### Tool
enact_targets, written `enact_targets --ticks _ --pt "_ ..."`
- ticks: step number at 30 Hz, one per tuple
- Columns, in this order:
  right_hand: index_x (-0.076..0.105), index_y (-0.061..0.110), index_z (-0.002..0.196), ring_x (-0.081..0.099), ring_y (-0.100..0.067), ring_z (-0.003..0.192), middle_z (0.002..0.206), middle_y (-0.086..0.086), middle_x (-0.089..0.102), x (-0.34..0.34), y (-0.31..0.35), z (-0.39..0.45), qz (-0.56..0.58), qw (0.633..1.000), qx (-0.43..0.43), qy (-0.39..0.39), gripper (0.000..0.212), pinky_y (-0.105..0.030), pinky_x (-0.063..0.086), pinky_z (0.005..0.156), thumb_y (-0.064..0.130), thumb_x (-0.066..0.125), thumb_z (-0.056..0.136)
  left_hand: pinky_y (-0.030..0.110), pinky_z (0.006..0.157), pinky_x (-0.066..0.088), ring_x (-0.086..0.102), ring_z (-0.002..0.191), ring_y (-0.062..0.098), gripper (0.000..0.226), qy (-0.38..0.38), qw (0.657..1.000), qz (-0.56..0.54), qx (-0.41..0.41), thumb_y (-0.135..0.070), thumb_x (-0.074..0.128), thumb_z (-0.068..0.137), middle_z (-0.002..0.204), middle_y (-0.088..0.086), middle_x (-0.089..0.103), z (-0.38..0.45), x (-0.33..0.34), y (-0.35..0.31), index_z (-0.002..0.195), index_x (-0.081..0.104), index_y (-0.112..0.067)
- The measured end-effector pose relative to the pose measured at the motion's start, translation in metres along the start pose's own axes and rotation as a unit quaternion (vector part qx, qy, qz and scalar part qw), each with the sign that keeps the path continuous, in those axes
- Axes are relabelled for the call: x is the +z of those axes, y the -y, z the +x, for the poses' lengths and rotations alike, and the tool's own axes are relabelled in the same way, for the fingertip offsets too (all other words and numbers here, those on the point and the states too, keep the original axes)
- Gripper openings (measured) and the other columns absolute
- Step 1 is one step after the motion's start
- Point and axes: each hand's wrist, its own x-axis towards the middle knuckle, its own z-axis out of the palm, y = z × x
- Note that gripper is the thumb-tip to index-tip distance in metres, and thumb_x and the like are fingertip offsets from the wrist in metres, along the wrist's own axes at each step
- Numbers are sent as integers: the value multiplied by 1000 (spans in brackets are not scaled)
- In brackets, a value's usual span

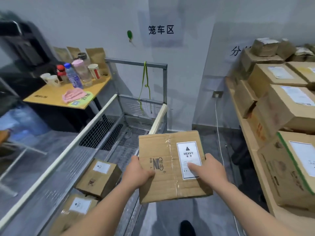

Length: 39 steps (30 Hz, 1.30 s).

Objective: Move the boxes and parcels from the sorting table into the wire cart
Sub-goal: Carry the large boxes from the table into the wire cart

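Gripping HEAVY-labelled cardboard box (170,166) at both sides, your left hand (139,174), right hand (210,171); box above wire cart (95,150); two boxes (98,178) inside.

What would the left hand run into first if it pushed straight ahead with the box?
Probably nothing close: the left hand points over the wire cart interior, so the cart's far mesh wall looks first, though depth is unclear.

Brown cardboard, white labels, grey mesh

The box (172,166) I hold is tan with a white, black-bordered label (188,160) reading HEAVY. At eight o'clock, two brown boxes (98,178) with white labels lie in the grey wire cart (102,133). At ten o'clock, a yellow table (51,99) bears a pink cloth (74,96).
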Motion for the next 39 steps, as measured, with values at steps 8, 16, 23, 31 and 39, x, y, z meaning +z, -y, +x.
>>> enact_targets --ticks 8,16,23,31,39 --pt "55 23 109 64 -26 104 110 3 68 -15 83 113 -27 991 -115 60 45 -36 48 77 52 70 77 50 85 58 69 95 25 65 -72 987 -117 -84 -47 79 49 105 -3 68 79 -23 -24 104 48 -30" --pt "49 31 102 61 -24 94 97 8 59 7 183 183 -46 968 -223 103 33 -35 44 71 49 68 82 42 90 53 63 98 21 52 -169 971 -118 -119 -35 77 77 104 -8 62 127 -78 -41 116 44 -27" --pt "55 29 101 61 -21 87 97 8 66 68 277 234 -50 955 -264 126 36 -41 54 76 51 67 77 24 58 37 53 77 1 49 -221 949 -172 -145 -31 76 81 92 -16 54 195 -128 -9 114 41 -26" --pt "57 27 105 61 -23 87 98 7 66 137 351 284 -95 941 -285 156 45 -37 44 70 57 68 73 34 78 56 62 85 5 55 -223 927 -229 -195 -31 81 76 96 -18 61 256 -158 27 114 41 -28" --pt "54 26 105 59 -20 83 92 9 63 217 395 346 -132 906 -325 238 37 -35 42 64 51 71 81 32 79 56 63 92 5 61 -237 895 -265 -270 -24 82 67 104 -13 66 312 -153 59 115 43 -29"
